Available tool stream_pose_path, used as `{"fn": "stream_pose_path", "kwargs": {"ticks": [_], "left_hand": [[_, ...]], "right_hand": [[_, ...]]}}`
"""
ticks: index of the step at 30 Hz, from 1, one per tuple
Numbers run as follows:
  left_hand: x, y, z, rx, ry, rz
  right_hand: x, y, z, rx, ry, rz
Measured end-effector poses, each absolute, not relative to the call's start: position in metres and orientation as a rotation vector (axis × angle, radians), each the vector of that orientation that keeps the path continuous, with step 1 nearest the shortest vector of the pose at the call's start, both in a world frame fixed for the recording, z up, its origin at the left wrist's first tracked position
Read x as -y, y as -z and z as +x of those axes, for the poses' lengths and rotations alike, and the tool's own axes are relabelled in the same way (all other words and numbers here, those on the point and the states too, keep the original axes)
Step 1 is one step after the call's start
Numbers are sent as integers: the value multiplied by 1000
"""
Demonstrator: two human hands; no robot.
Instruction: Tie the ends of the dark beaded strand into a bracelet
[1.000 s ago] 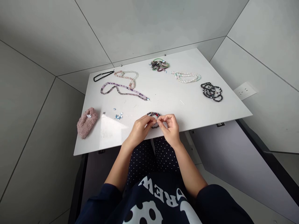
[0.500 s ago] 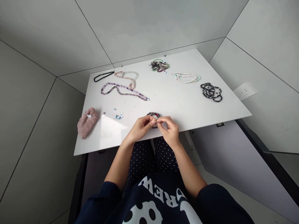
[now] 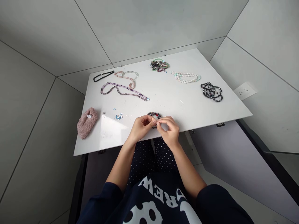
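A dark beaded strand with a few red beads (image 3: 153, 114) lies coiled at the table's front edge, partly covered by my fingers. My left hand (image 3: 142, 127) is closed in a pinch at its lower left part. From the right, my right hand (image 3: 168, 129) pinches at the same spot, its fingertips meeting those of the left. What sits between the fingertips is too small to make out, though it is at the strand.
On the white table (image 3: 163, 102) lie a fuzzy pink pouch (image 3: 87, 123), small blue pieces (image 3: 118, 117), a purple strand (image 3: 130, 93), a black strand (image 3: 103, 75), a mixed pile (image 3: 159, 65), a pale strand (image 3: 187, 77) and dark bracelets (image 3: 211, 92).
Both hands have shifted very slightly, and the fingertips have drawn a little closer together. The other strands lie where they were.
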State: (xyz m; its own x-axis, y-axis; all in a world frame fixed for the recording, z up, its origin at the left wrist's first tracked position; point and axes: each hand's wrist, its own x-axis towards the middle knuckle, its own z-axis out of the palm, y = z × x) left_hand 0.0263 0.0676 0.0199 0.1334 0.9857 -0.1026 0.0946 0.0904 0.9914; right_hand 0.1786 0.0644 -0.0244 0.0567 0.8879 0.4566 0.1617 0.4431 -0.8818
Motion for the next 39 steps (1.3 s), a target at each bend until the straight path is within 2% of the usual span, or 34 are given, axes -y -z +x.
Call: {"fn": "stream_pose_path", "kwargs": {"ticks": [12,17,28,39], "left_hand": [[-63,-16,33,-1274,-1013,1210],[-62,-17,34,-1290,-1049,1191],[-64,-18,24,-1289,-1153,1220],[-68,-18,30,-1088,-1122,1036]], "right_hand": [[-66,19,172,1480,-510,-1066],[-66,22,172,1461,-523,-1091],[-66,21,188,1229,-1152,-869],[-71,22,199,1193,-1426,-679]]}}
